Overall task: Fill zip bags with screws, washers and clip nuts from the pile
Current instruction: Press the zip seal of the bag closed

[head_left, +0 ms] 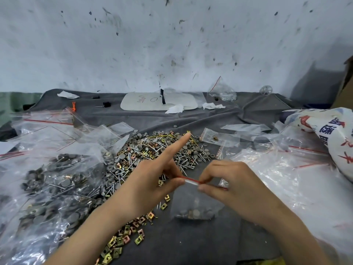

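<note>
Your left hand and right hand each pinch one end of the red strip on top of the zip bag. The bag hangs below your fingers, between your hands. A few parts sit at its bottom. The pile lies just behind it.

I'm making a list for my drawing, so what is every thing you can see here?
zip bag: one, clear with red zip, held in front, grey washers inside
pile: one, grey, silver and gold, centre of cloth
clip nuts: many, gold, trailing beside left arm
filled bags: several, clear, left
empty bags: many, clear, right
printed sack: one, white, red and blue, far right
white board: one, back centre
paper scraps: several, white, back
cloth: one, grey, under everything
left grip: one, bare, pinches the zip, forefinger straight
right grip: one, bare, pinches the zip
</note>
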A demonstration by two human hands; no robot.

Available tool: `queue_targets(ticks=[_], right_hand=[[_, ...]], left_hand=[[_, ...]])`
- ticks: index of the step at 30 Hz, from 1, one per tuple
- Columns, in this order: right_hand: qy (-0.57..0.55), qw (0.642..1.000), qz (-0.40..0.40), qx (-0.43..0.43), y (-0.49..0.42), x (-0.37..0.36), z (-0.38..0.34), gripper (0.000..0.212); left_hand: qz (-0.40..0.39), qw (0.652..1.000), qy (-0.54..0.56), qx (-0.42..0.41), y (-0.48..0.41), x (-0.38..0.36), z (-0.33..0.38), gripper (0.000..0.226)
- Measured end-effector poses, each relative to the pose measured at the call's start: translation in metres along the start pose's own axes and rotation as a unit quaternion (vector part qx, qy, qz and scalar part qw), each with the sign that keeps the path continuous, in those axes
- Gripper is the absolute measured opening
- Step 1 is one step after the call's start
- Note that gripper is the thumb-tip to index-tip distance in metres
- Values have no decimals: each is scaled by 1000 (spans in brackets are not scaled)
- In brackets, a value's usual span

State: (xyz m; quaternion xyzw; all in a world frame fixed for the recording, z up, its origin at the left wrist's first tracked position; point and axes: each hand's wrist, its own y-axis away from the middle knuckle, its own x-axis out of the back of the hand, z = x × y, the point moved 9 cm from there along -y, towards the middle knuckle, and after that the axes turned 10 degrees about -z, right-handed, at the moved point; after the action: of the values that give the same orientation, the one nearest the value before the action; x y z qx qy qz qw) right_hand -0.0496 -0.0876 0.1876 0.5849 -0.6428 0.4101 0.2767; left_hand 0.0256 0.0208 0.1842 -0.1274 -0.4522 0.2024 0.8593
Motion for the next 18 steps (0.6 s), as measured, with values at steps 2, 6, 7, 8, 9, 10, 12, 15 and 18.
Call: queue_targets(ticks=[2, 6, 7, 8, 9, 10, 12, 15, 18], right_hand=[[1, 1000, 15, -1, -4, -1, -3, 5], [-15, 999, 25, -11, -4, -4, -3, 7], [-21, 999, 27, -16, -4, -5, -3, 7], [-29, 999, 28, -22, -4, -6, -2, 7], [-41, 998, 29, -28, -4, -6, -2, 7], [-55, 998, 28, -32, -4, -7, -1, 7], [-82, 996, 25, -37, -5, -8, 0, 10], [-84, 995, 22, -39, -6, -9, -1, 14], [-83, 996, 23, -27, -7, -10, -5, 16]], left_hand=[[29, 998, 46, 29, 2, -4, -7, 79], [55, 983, 131, 118, 9, -13, -28, 17], [61, 984, 123, 116, 10, -14, -29, 13], [68, 985, 114, 109, 11, -14, -28, 13], [73, 987, 104, 99, 11, -13, -27, 12], [78, 989, 95, 86, 11, -13, -24, 8], [90, 992, 69, 61, 12, -11, -18, 8], [99, 991, 73, 50, 12, -12, -15, 9], [100, 991, 77, 48, 11, -13, -14, 21]])
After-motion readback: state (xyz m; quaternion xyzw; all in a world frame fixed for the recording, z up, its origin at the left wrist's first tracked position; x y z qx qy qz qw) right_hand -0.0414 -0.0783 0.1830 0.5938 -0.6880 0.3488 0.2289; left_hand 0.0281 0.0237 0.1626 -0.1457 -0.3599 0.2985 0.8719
